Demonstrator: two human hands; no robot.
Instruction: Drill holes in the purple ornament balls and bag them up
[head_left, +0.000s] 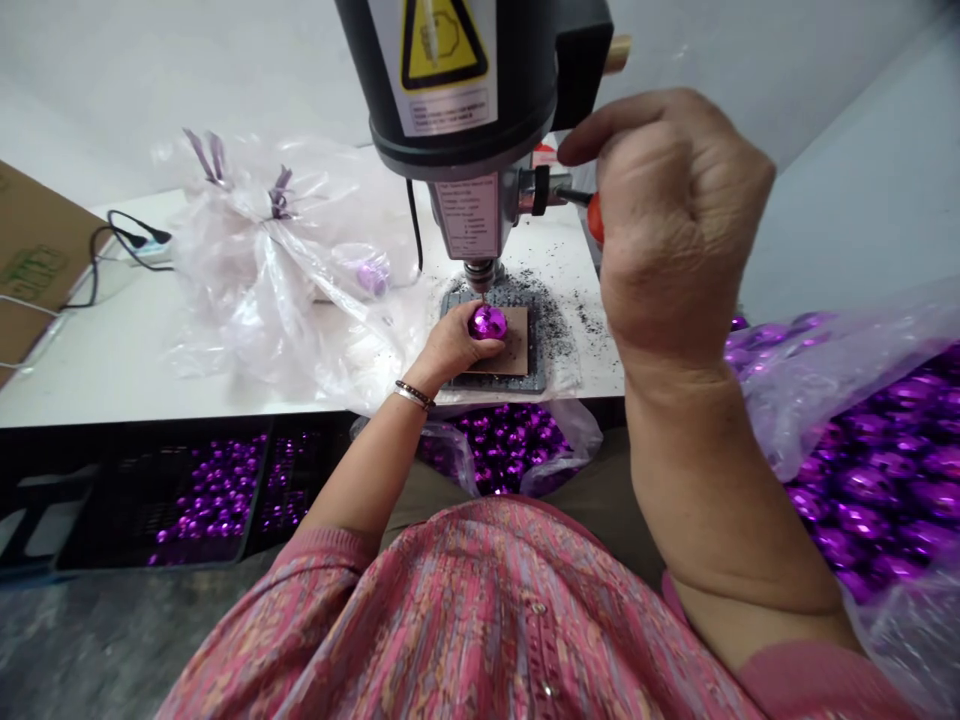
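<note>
A shiny purple ball (489, 323) rests under the bit of a small drill press (469, 200), over a square brown board (516, 350) on the machine's grey base (537, 372). My left hand (459, 343) is closed around the ball's left side, thumb in front. The bit's tip is at the top of the ball; whether it has gone in I cannot tell. Up at the right, my right hand (667, 190) grips the red-knobbed feed lever (595, 217), its fingers curled and the index finger partly extended. Most of the knob is hidden by the hand.
Dark shavings (559, 325) lie around the base on the white table (112, 370). Clear plastic bags (277, 290) bulge at the left. Purple balls fill an open bag (585, 425) at my lap, a bag (795, 400) at right and a black crate (112, 510) at lower left.
</note>
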